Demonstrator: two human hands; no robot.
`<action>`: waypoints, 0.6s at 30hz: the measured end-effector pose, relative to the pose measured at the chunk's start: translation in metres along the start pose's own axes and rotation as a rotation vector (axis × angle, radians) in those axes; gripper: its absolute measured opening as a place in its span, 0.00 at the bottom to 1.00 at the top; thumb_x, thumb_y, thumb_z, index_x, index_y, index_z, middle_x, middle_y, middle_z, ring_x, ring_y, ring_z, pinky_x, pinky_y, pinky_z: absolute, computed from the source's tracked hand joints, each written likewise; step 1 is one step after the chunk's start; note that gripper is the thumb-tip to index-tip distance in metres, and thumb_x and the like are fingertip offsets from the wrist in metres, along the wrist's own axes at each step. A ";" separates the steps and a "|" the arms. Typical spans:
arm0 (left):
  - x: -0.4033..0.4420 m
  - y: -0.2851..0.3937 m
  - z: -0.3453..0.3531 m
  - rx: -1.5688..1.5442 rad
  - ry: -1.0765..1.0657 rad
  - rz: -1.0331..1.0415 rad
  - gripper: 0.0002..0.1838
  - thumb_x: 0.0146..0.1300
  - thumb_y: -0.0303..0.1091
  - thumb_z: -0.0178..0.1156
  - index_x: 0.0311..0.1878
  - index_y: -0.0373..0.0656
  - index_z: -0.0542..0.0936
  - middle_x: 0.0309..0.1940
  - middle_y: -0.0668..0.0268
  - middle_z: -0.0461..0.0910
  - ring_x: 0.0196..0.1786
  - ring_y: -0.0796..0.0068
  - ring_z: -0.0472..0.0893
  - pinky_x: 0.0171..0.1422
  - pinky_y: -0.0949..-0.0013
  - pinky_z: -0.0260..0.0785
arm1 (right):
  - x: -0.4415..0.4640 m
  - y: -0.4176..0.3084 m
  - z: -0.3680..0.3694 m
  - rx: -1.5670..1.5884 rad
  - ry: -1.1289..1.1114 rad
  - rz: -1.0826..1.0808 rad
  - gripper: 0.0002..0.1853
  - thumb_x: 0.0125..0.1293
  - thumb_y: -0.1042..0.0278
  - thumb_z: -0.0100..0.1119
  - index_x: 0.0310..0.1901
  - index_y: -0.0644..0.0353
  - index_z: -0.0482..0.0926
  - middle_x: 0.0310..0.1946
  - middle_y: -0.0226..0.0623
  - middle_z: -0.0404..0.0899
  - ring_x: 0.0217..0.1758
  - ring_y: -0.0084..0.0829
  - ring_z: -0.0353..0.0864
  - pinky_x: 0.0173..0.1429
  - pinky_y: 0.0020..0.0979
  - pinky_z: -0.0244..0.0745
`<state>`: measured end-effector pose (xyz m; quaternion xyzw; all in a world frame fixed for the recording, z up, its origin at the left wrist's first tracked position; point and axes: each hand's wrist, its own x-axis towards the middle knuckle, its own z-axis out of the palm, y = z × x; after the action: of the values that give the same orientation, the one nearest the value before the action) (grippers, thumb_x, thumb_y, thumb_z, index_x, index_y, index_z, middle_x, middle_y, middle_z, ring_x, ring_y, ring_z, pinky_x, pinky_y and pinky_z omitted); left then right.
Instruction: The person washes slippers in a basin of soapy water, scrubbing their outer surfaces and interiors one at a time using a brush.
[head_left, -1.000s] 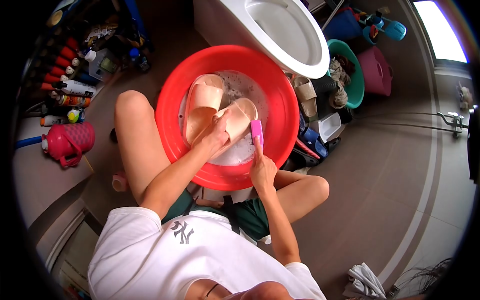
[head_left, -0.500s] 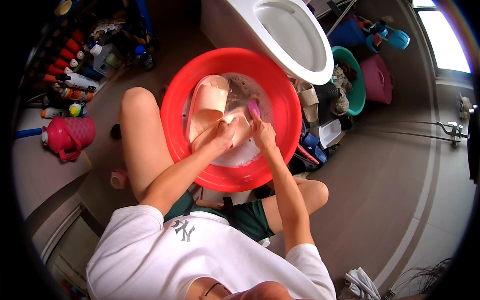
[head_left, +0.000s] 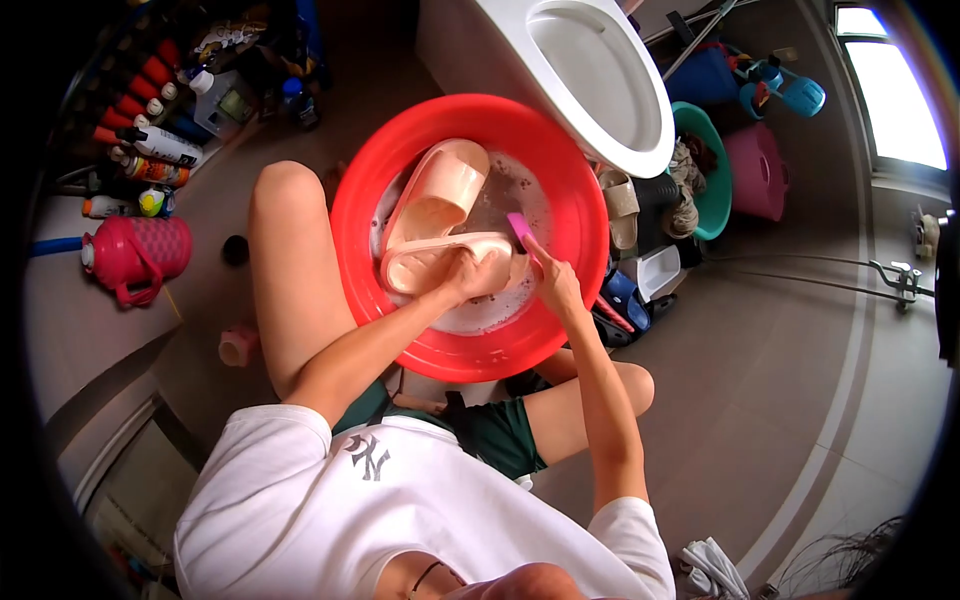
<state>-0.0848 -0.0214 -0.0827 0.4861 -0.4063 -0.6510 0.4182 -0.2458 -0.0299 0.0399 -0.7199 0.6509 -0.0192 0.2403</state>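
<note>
Over soapy water (head_left: 478,316) in a red basin (head_left: 582,215), my left hand (head_left: 471,276) grips a beige slipper (head_left: 422,268) by its strap end, the sole lying sideways. A second beige slipper (head_left: 452,182) rests behind it, leaning toward the basin's far left wall. My right hand (head_left: 556,284) is closed on a pink brush (head_left: 521,229), just right of the held slipper's strap. The brush's underside is hidden, and whether it touches the slipper I cannot tell.
A white toilet (head_left: 600,80) stands behind the basin. Right of it are another pair's slipper (head_left: 621,212), a teal tub (head_left: 716,190) with cloths and a pink bucket (head_left: 757,172). Bottles (head_left: 168,146) and a red jug (head_left: 150,258) are at the left.
The held slipper has turned from slanting up-right to lying nearly sideways. The pink brush has moved off its front to the right. The other slipper has shifted and tilted rightward.
</note>
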 end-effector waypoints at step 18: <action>-0.026 0.030 -0.052 0.375 -0.695 0.132 0.22 0.54 0.49 0.66 0.32 0.36 0.80 0.25 0.52 0.79 0.32 0.63 0.81 0.39 0.60 0.71 | -0.075 -0.054 -0.013 0.260 -0.059 -0.088 0.29 0.63 0.74 0.53 0.66 0.40 0.66 0.24 0.57 0.72 0.26 0.55 0.75 0.34 0.42 0.70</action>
<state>-0.0256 -0.0130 -0.0573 0.2774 -0.6656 -0.6630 0.2009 -0.2115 0.0387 0.0925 -0.7106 0.6035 -0.0928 0.3495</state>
